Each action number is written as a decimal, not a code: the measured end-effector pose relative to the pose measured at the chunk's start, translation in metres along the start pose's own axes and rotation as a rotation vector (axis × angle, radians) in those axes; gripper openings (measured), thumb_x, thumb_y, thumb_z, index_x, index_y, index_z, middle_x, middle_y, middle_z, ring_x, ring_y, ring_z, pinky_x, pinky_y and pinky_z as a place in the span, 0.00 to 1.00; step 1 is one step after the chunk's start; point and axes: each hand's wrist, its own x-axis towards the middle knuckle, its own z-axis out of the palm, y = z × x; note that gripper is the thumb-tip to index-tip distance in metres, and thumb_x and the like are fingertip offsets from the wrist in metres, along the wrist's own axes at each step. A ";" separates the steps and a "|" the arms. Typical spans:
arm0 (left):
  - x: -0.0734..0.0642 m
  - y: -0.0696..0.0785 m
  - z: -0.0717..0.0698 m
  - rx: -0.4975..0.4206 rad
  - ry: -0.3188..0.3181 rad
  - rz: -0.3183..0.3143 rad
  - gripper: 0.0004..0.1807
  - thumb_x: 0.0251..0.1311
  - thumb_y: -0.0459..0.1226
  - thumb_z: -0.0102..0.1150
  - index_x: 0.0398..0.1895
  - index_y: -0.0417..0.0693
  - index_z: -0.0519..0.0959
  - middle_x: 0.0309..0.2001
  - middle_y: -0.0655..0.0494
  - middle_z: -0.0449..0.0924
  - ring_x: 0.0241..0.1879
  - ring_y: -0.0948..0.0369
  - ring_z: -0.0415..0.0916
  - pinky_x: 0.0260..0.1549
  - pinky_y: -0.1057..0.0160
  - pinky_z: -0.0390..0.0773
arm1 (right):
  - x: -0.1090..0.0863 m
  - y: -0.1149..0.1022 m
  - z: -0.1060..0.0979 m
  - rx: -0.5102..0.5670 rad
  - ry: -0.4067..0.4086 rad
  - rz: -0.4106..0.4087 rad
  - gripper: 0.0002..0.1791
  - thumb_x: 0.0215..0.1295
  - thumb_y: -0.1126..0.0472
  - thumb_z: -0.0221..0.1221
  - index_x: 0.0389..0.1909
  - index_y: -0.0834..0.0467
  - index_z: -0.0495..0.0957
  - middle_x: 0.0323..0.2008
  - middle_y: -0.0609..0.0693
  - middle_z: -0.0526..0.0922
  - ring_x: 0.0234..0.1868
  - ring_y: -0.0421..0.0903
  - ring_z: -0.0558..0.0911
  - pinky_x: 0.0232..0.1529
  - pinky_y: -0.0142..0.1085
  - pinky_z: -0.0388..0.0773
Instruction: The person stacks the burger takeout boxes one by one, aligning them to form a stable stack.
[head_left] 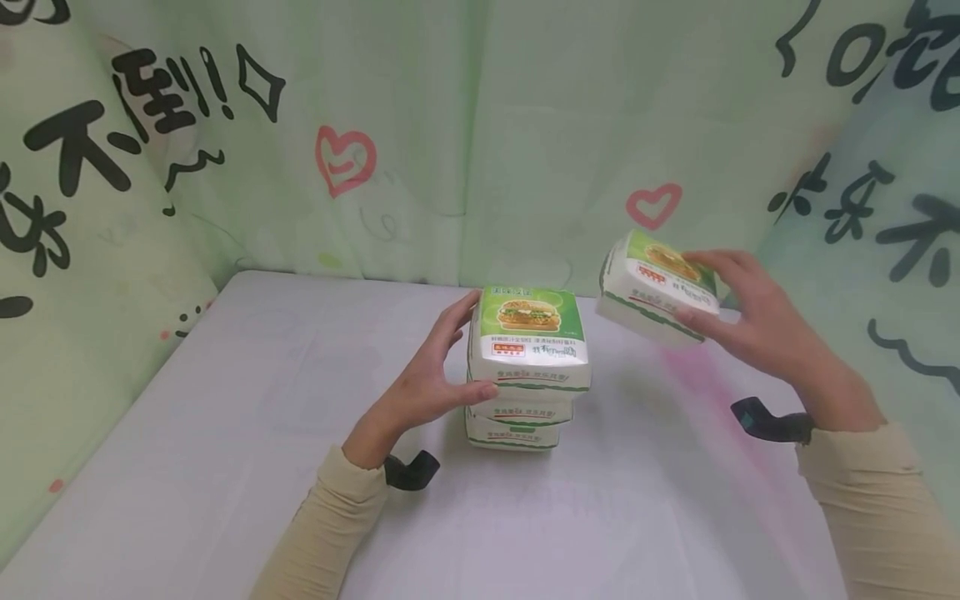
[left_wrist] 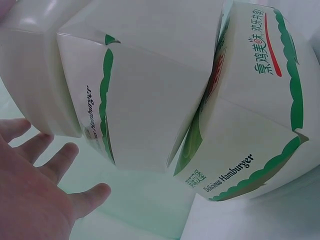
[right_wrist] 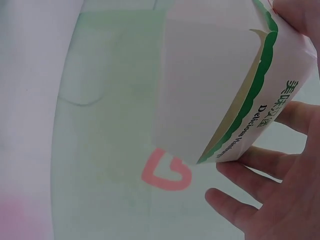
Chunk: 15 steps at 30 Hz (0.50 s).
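Note:
Three white and green burger boxes stand stacked on the table; the top box point(head_left: 528, 337) bears a burger picture. Below it show the fronts of the middle box point(head_left: 522, 411) and the bottom box point(head_left: 513, 437). My left hand point(head_left: 420, 392) is at the stack's left side, thumb by the top box's front edge and fingers along its side. The left wrist view shows those fingers point(left_wrist: 60, 165) spread and fairly straight. To the right, my right hand point(head_left: 757, 312) grips another burger box point(head_left: 660, 283) between thumb and fingers, tilted and raised above the table.
A white-covered table point(head_left: 300, 400) bears the stack near its middle. Behind it hangs a pale green curtain point(head_left: 555, 125) with hearts and black lettering, which also lines both sides. Each wrist carries a black strap mount point(head_left: 772, 421).

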 end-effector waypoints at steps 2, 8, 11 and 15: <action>0.000 0.000 0.000 0.001 -0.001 -0.002 0.56 0.50 0.61 0.68 0.78 0.70 0.46 0.77 0.70 0.47 0.78 0.63 0.45 0.75 0.45 0.51 | 0.001 -0.003 -0.001 0.004 0.002 -0.008 0.42 0.61 0.52 0.66 0.75 0.48 0.59 0.72 0.60 0.59 0.65 0.64 0.61 0.52 0.68 0.64; 0.000 -0.003 0.000 0.006 -0.002 0.000 0.55 0.51 0.59 0.68 0.78 0.71 0.46 0.77 0.70 0.47 0.77 0.63 0.46 0.75 0.44 0.51 | 0.003 -0.010 -0.004 0.008 0.013 -0.053 0.42 0.61 0.53 0.66 0.75 0.47 0.60 0.72 0.60 0.60 0.64 0.63 0.63 0.52 0.67 0.65; 0.000 -0.003 0.000 0.002 -0.005 0.004 0.55 0.51 0.59 0.69 0.78 0.71 0.46 0.77 0.70 0.47 0.77 0.63 0.46 0.75 0.42 0.51 | 0.005 -0.014 -0.006 0.012 0.017 -0.070 0.41 0.61 0.54 0.66 0.75 0.46 0.60 0.72 0.59 0.60 0.64 0.63 0.63 0.51 0.66 0.65; 0.000 -0.002 0.000 0.003 -0.004 0.012 0.55 0.51 0.60 0.68 0.78 0.71 0.46 0.77 0.70 0.47 0.77 0.63 0.46 0.74 0.40 0.51 | 0.008 -0.018 -0.008 0.024 0.032 -0.100 0.41 0.61 0.55 0.66 0.74 0.46 0.60 0.71 0.59 0.61 0.63 0.62 0.64 0.51 0.65 0.65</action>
